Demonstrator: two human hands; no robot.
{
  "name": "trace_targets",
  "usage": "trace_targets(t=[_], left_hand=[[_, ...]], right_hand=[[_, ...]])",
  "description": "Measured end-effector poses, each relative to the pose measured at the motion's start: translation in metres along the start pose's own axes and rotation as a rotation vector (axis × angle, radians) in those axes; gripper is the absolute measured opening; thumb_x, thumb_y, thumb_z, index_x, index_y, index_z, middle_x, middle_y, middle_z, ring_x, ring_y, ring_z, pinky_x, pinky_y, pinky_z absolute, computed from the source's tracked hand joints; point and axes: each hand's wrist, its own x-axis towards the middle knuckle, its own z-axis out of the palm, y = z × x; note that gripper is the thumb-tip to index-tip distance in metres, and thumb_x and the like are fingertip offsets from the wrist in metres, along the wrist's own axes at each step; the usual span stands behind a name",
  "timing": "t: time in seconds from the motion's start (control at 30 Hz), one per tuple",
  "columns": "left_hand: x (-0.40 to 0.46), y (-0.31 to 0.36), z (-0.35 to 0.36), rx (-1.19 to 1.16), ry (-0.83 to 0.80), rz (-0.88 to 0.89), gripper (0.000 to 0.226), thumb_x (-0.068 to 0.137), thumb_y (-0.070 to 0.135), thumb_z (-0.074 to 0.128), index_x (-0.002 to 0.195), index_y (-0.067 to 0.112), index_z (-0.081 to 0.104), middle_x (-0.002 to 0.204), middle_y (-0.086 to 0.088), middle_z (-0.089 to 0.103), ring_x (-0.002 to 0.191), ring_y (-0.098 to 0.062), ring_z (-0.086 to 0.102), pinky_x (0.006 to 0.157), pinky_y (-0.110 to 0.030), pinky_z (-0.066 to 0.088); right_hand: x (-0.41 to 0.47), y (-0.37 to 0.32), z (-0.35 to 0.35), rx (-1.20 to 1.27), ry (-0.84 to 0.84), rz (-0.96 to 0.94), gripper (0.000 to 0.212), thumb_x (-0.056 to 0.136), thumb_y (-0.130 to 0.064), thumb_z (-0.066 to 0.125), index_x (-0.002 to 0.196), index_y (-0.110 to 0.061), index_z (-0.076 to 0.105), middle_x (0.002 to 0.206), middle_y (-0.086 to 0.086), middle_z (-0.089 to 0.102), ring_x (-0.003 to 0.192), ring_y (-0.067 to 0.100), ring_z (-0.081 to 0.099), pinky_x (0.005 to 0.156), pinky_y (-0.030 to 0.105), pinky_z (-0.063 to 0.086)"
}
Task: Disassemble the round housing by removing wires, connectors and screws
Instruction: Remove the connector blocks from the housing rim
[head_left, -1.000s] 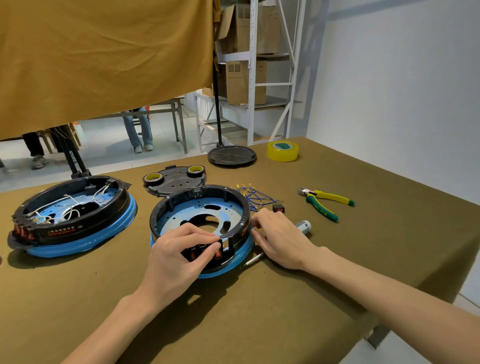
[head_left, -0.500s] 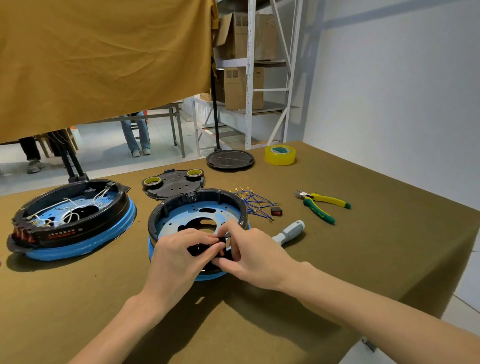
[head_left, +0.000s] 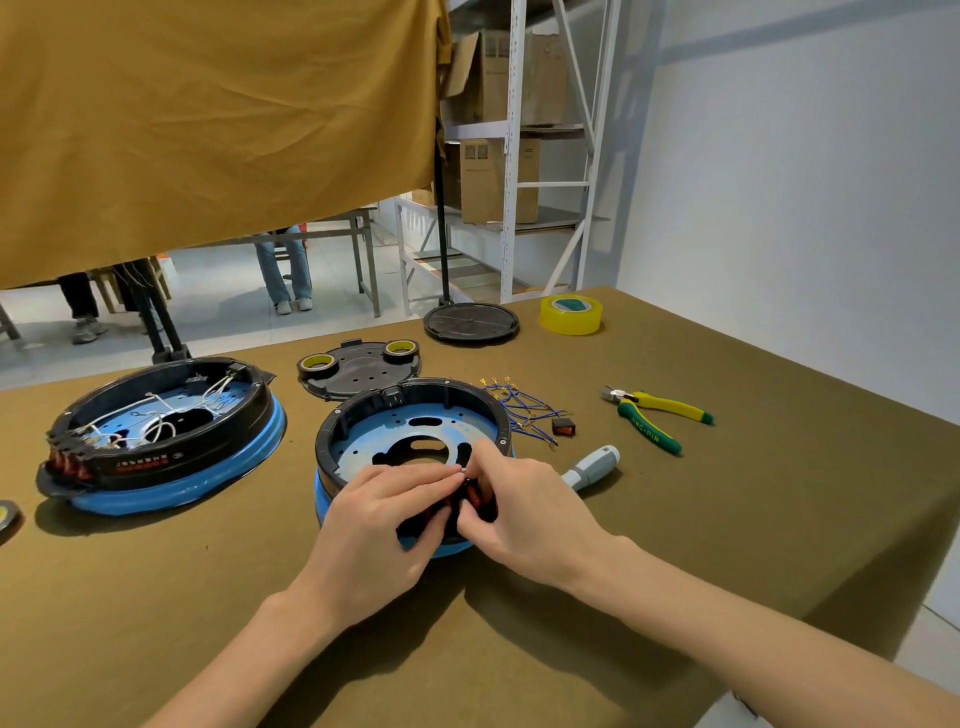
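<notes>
At the tabletop's (head_left: 727, 545) centre, both hands, left hand (head_left: 374, 525) and right hand (head_left: 524, 512), pinch the small red switches (head_left: 475, 500) at the round housing's (head_left: 415, 415) six o'clock rim, a rigid, light shell best gripped there by its stiff black wall.

We see the round housing (head_left: 415, 431) flat on the olive table, open side up: black ring wall, blue base rim, light-blue perforated plate inside with dark cutouts. Red rocker switches (head_left: 475, 496) sit at its near wall, mostly hidden. Removed blue wires (head_left: 522, 410) with yellow terminals lie just right of it, beside one loose red switch (head_left: 563, 427).
</notes>
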Motion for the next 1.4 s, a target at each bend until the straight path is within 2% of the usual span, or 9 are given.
trace_targets(t=[0.1, 0.2, 0.33, 0.47, 0.63, 1.07, 1.17, 1.3, 1.4], left_hand=[[-0.001, 0.002, 0.003, -0.001, 0.026, -0.008, 0.044, 0.083, 0.022, 0.080, 0.126, 0.028, 0.071, 0.129, 0.018, 0.066, 0.121, 0.007, 0.058, 0.106, -0.013, 0.043], [-0.002, 0.003, 0.004, 0.013, 0.054, -0.019, 0.044, 0.080, 0.021, 0.084, 0.123, 0.024, 0.074, 0.126, 0.013, 0.069, 0.118, 0.002, 0.063, 0.103, -0.019, 0.048], [0.000, 0.006, 0.005, 0.011, 0.067, -0.020, 0.040, 0.081, 0.025, 0.082, 0.121, 0.024, 0.075, 0.124, 0.013, 0.070, 0.115, 0.001, 0.065, 0.100, -0.022, 0.051], [0.002, 0.007, 0.008, -0.005, 0.039, -0.008, 0.037, 0.086, 0.032, 0.075, 0.122, 0.027, 0.075, 0.125, 0.015, 0.070, 0.116, 0.002, 0.066, 0.099, -0.022, 0.054], [0.004, 0.003, 0.011, -0.010, 0.024, -0.008, 0.036, 0.086, 0.032, 0.076, 0.122, 0.028, 0.075, 0.124, 0.016, 0.071, 0.117, 0.003, 0.066, 0.098, -0.024, 0.056], [0.006, 0.004, 0.010, -0.034, 0.018, 0.000, 0.034, 0.087, 0.032, 0.074, 0.121, 0.028, 0.075, 0.123, 0.015, 0.072, 0.115, 0.001, 0.067, 0.097, -0.024, 0.057], [0.006, 0.003, 0.009, -0.031, 0.007, -0.006, 0.035, 0.087, 0.033, 0.074, 0.122, 0.029, 0.074, 0.123, 0.017, 0.070, 0.116, 0.003, 0.066, 0.098, -0.022, 0.055], [0.011, 0.001, 0.008, 0.010, 0.024, -0.047, 0.036, 0.083, 0.028, 0.078, 0.120, 0.026, 0.076, 0.122, 0.011, 0.073, 0.113, -0.002, 0.069, 0.096, -0.030, 0.059], [0.007, 0.004, 0.011, 0.015, 0.056, -0.073, 0.038, 0.082, 0.025, 0.080, 0.119, 0.024, 0.076, 0.121, 0.008, 0.074, 0.113, -0.004, 0.070, 0.097, -0.029, 0.058]], right_hand=[[0.000, 0.002, -0.002, 0.075, -0.031, -0.012, 0.015, 0.095, -0.025, 0.062, 0.097, -0.022, 0.047, 0.074, -0.009, 0.056, 0.066, 0.011, 0.055, 0.059, 0.030, 0.050], [0.002, 0.005, -0.006, 0.172, -0.052, -0.007, 0.014, 0.095, -0.019, 0.064, 0.092, -0.018, 0.050, 0.073, -0.005, 0.056, 0.067, 0.013, 0.055, 0.059, 0.031, 0.049], [-0.001, 0.011, -0.006, 0.241, -0.034, 0.005, 0.016, 0.093, -0.015, 0.067, 0.089, -0.019, 0.052, 0.071, -0.009, 0.055, 0.065, 0.012, 0.053, 0.059, 0.018, 0.043], [-0.009, 0.018, -0.005, 0.298, 0.033, 0.005, 0.015, 0.092, -0.015, 0.068, 0.090, -0.019, 0.054, 0.072, -0.010, 0.057, 0.064, 0.014, 0.055, 0.058, 0.018, 0.045], [-0.012, 0.023, -0.003, 0.312, 0.085, -0.013, 0.011, 0.092, -0.017, 0.070, 0.091, -0.017, 0.059, 0.076, -0.008, 0.061, 0.067, 0.016, 0.060, 0.058, 0.022, 0.050], [-0.014, 0.027, 0.001, 0.324, 0.113, -0.032, 0.012, 0.090, -0.014, 0.072, 0.088, -0.017, 0.060, 0.074, -0.005, 0.062, 0.064, 0.016, 0.060, 0.055, 0.030, 0.052], [-0.018, 0.026, -0.001, 0.310, 0.145, -0.043, 0.015, 0.089, -0.015, 0.072, 0.086, -0.020, 0.058, 0.076, -0.010, 0.062, 0.065, 0.013, 0.060, 0.055, 0.024, 0.051], [-0.015, 0.024, -0.014, 0.331, 0.265, -0.102, 0.026, 0.086, -0.015, 0.071, 0.087, -0.029, 0.050, 0.077, -0.017, 0.058, 0.060, 0.004, 0.056, 0.057, 0.011, 0.042], [0.000, 0.048, -0.033, 0.221, 0.216, 0.026, 0.020, 0.088, -0.014, 0.070, 0.091, -0.023, 0.052, 0.070, -0.008, 0.057, 0.059, 0.012, 0.053, 0.055, 0.022, 0.045]])
